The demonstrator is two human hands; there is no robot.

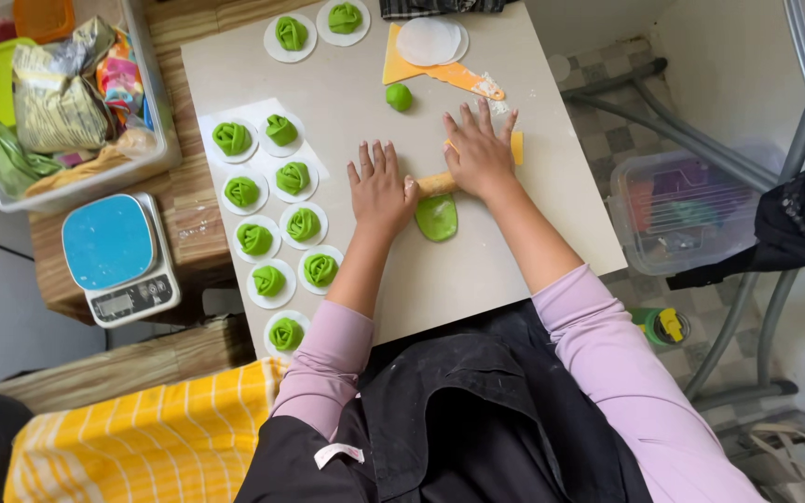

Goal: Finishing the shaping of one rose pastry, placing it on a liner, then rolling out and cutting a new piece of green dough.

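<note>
While both palms press down, flat oval green dough piece [437, 217] lies under thin wooden rolling pin [436, 183], mid-board. Left hand [380, 185], right hand [477, 154]: fingers spread flat, gripping nothing. Push too hard, dough may tear or stick. Pale smooth board [514, 233]; folded green dumplings on white rounds [293, 177] left; blue kitchen scale [118, 256]; checkered tile floor [607, 140].

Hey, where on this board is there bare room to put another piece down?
Free: the board's middle, between the shaped green pieces and the small green ball; also the near edge below the flattened dough. Crowded: the left side, the far edge by the yellow scraper, and around both hands on the rolling pin.
</note>
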